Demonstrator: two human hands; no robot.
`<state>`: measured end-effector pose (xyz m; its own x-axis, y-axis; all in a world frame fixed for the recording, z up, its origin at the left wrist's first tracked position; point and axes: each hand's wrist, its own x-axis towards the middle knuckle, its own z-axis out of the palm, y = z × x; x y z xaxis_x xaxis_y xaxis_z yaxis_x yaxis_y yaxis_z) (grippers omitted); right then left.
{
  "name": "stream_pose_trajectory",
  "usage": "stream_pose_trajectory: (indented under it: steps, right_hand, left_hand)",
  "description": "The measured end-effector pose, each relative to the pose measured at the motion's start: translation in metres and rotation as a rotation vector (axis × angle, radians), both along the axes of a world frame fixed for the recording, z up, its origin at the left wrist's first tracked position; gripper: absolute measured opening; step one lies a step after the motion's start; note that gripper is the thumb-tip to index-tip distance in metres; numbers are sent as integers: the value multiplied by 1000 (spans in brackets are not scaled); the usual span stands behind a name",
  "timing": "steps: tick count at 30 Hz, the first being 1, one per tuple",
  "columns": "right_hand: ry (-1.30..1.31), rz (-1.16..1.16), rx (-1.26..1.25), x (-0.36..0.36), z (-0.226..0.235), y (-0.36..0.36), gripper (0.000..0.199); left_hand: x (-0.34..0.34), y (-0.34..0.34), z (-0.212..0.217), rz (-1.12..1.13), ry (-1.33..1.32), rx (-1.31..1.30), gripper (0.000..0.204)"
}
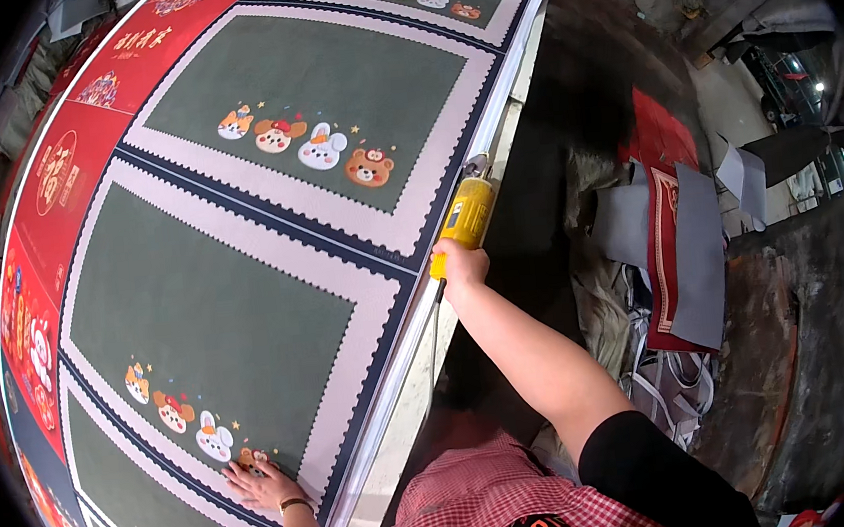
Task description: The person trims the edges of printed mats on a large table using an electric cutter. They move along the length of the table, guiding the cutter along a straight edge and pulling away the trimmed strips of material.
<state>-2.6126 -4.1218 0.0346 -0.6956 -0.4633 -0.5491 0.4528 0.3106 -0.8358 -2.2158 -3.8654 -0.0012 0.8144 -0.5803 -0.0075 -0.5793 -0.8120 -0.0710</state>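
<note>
Keeping the yellow power tool [468, 214] straight looks like the main trick for this step, which seems to be running it along the right edge of the big printed sheet [339, 399]. A slow, even push would likely work best, with the metal tip [477, 165] close by that edge and the cord [440, 294] out of the way. The left hand [264, 488] should press flat so the sheet does not slide or wrinkle. The right hand [462, 268] has its fingers curled around the near end of the tool, and the rest of the tool sticks out past them on the far side. The left fingers are spread out and grip nothing; they lie on the sheet, partly over a bear face [250, 459]. The sheet is just left of the right hand.
</note>
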Motion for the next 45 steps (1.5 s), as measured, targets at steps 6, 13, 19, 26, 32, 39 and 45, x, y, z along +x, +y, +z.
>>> stream_pose_trajectory:
  steps: [6,13,19,26,32,39,45]
  right_hand:
    - [10,-9,-14,-40,-9,-41,31]
    - [27,-1,6,-77,-5,-82,33]
    - [10,-25,-26,-94,-4,-116,32]
    - [29,-10,-46,-137,-11,-150,26]
    - [79,-13,39,-156,-4,-185,31]
    - [56,1,-40,-204,-10,-218,33]
    - [74,-5,-15,-229,-11,-249,34]
  left_hand:
    - [5,4,-10,-8,-16,12,60]
    - [12,8,-15,-22,-99,153,63]
    - [17,-32,-32,356,-89,101,65]
    - [-121,-226,-6,-124,67,-120,53]
    - [-269,-363,-11,-238,379,-337,58]
    - [-337,-397,13,-168,138,-12,61]
    - [-339,-399,15,-143,108,49,60]
